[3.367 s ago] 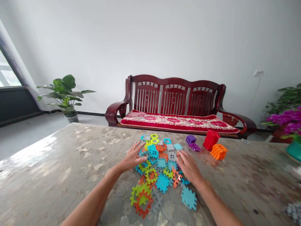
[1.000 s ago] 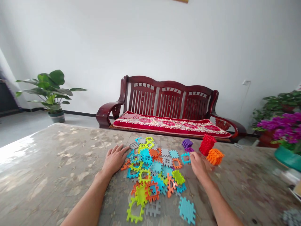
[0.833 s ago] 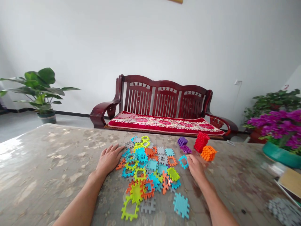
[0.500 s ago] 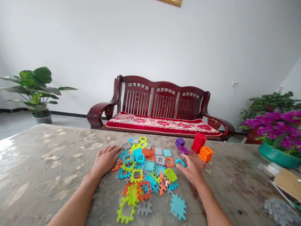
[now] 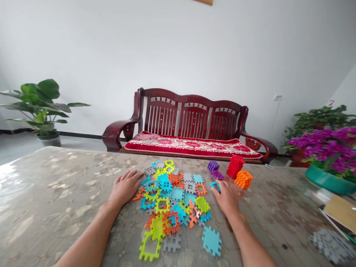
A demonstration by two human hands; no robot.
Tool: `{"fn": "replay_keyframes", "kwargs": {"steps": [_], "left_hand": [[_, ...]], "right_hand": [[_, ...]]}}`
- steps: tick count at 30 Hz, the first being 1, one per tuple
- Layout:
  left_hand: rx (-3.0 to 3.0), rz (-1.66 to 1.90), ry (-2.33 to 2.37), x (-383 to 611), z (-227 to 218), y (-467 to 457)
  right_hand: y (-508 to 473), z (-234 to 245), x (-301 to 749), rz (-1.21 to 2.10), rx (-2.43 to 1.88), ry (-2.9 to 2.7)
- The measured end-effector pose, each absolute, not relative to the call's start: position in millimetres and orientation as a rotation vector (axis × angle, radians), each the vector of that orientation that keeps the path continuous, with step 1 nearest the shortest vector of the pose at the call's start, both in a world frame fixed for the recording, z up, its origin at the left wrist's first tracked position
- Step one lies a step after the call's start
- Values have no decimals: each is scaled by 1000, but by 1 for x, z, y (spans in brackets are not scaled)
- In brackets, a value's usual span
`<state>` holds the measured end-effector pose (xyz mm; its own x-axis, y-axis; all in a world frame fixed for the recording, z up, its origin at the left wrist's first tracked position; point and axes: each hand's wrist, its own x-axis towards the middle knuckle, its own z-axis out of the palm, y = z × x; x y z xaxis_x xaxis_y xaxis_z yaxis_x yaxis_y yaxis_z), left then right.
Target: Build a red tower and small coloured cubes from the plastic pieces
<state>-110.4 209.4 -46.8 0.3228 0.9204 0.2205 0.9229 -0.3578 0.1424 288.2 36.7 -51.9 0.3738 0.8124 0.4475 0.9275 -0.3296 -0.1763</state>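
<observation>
My left hand [image 5: 125, 188] lies flat on the table at the left edge of the pile, fingers stretched out, holding nothing. A small blue notched plastic building piece [image 5: 213, 184] is between the thumb and fingers of my right hand [image 5: 228, 196], to the right of the pile; the hand covers part of it. Between my hands lies a loose pile of interlocking building tiles [image 5: 178, 194] in blue, lime green, orange and grey, some with window openings. Beyond my right hand are a purple stack [image 5: 213, 166], a tall red stack [image 5: 236, 166] and an orange stack [image 5: 244, 179] of tiles.
The patterned table [image 5: 69, 185] carries a stack of grey tiles [image 5: 333, 244] at the near right, by a brown board [image 5: 341, 211]. Purple flowers stand in a teal pot [image 5: 328, 178] at the right edge. Behind the table is a wooden bench [image 5: 191, 115].
My right hand has shifted slightly away from the pile, and the blue piece has turned and moved with it. My left hand has stayed in place.
</observation>
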Motion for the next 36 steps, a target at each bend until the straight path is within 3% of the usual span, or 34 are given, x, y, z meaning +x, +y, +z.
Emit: {"fn": "replay_keyframes", "kwargs": {"steps": [8, 15, 19, 24, 29, 36], "left_hand": [[-2537, -418, -1778, -108, -46, 209], [-2528, -421, -1774, -110, -48, 210], [-2532, -436, -1769, -110, -48, 211], [-2531, -418, -1777, -110, -46, 210], [-2540, -418, -1767, -110, -45, 209], [-2539, -456, -1762, -110, -48, 211]], "right_hand": [[34, -46, 278, -355, -1891, -1506], [35, -38, 254, 391, -1493, -1616], [31, -27, 253, 634, -1461, -1725], [32, -27, 255, 674, -1543, -1763], [44, -40, 260, 708, -1573, -1421], [51, -39, 262, 442, -1461, -1175]]}}
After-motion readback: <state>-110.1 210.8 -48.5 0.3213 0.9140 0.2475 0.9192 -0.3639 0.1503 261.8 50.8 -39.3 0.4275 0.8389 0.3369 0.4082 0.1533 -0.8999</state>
